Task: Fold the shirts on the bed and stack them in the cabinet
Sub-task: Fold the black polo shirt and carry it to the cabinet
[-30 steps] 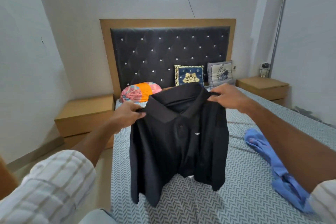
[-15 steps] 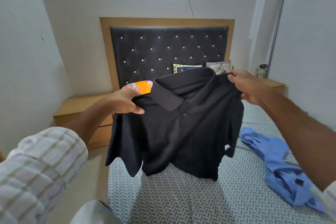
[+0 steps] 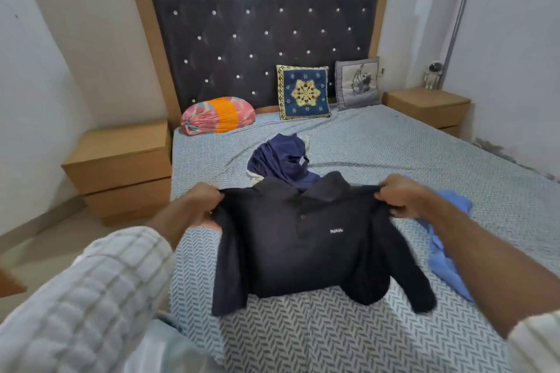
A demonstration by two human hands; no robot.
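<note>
A black polo shirt hangs front-up, low over the bed, its hem and sleeves touching the patterned sheet. My left hand grips its left shoulder and my right hand grips its right shoulder. Just behind its collar a crumpled navy shirt lies in the middle of the bed. A light blue shirt lies bunched at the right, partly hidden under my right forearm. No cabinet is in view.
Wooden nightstands stand at the left and at the right of the bed. Against the dark tufted headboard rest an orange-pink bolster, a blue patterned cushion and a grey cushion.
Both hands have lowered the black shirt from chest height toward the sheet. The view has tilted down, which reveals the navy shirt behind it.
</note>
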